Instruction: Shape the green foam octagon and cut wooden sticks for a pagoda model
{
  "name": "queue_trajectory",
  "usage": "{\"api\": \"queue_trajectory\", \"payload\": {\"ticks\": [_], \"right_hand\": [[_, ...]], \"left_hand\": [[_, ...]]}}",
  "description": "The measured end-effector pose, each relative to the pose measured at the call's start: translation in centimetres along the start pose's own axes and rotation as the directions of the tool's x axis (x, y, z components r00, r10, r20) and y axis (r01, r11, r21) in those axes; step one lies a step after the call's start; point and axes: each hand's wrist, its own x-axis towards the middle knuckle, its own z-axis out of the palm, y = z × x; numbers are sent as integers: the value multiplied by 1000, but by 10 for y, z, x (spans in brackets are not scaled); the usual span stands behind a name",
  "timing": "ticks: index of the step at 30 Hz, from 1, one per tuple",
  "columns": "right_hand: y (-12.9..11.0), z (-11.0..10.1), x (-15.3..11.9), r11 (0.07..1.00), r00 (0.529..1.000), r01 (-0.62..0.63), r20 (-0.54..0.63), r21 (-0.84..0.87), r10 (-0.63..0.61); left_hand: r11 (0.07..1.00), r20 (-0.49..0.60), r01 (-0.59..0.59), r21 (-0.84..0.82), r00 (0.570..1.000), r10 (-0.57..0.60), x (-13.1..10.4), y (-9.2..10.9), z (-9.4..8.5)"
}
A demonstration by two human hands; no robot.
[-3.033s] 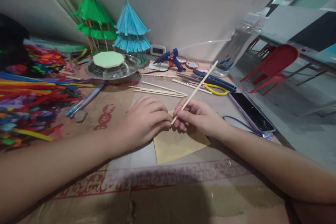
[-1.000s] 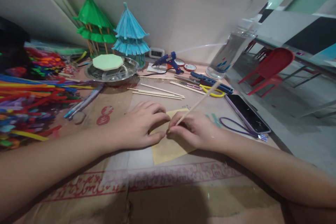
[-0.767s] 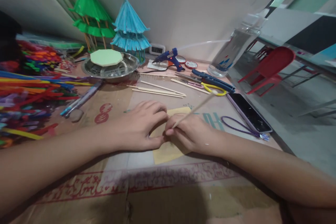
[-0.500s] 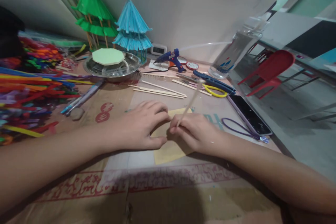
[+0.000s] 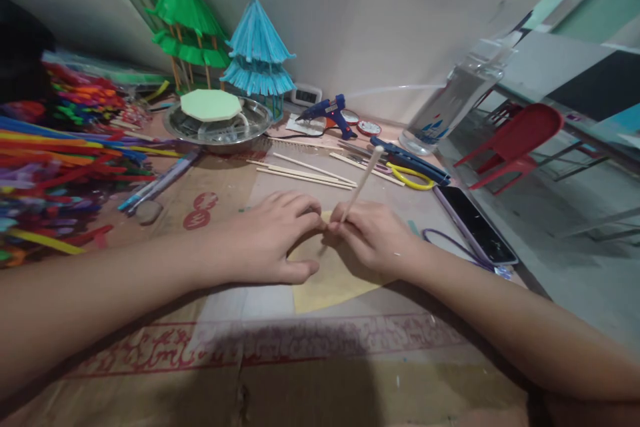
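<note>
A thin wooden stick point(image 5: 364, 177) stands slanted in my right hand point(image 5: 377, 237), pinched low between thumb and fingers. Its lower end is hidden by those fingers, just over a small yellow sheet point(image 5: 333, 287) that looks like paper or sandpaper. My left hand point(image 5: 273, 237) lies flat with thumb and fingers apart, its fingertips at the sheet's left side and far edge. The left fingertips come close to the right ones; whether they touch, I cannot tell. Several loose wooden sticks point(image 5: 305, 177) lie beyond my hands.
At the back stand green point(image 5: 187, 13) and blue point(image 5: 257, 40) tiered models, a metal bowl point(image 5: 255, 123) bearing a pale green octagon point(image 5: 210, 105), and a glue gun point(image 5: 330, 113). Yellow-handled scissors point(image 5: 417, 180), a phone point(image 5: 475, 223) and a bottle point(image 5: 445, 107) are right; pipe cleaners point(image 5: 55, 180) left.
My right hand has slid slightly away from me over the yellow sheet with the stick, which now leans a little differently. My left hand stays nearly still.
</note>
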Motion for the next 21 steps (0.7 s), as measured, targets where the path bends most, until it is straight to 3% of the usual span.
{"api": "queue_trajectory", "payload": {"ticks": [6, 10, 14, 18, 21], "right_hand": [[-4, 1, 0, 993, 996, 87, 16, 82, -89], [-2, 0, -3, 999, 1000, 10, 11, 30, -11], [-2, 2, -5, 990, 998, 64, 10, 124, -66], [-2, 2, -4, 1000, 1000, 25, 11, -2, -25], [-3, 2, -3, 997, 998, 64, -1, 45, -64]], "left_hand": [[1000, 1, -25, -2, 1000, 25, 0, 1, 0], [1000, 1, -12, 7, 1000, 12, -1, 2, 0], [999, -1, -32, 4, 1000, 32, 0, 2, -1], [1000, -11, -15, 11, 1000, 15, 0, 2, 0], [1000, -2, -26, -4, 1000, 26, 0, 2, 0]]}}
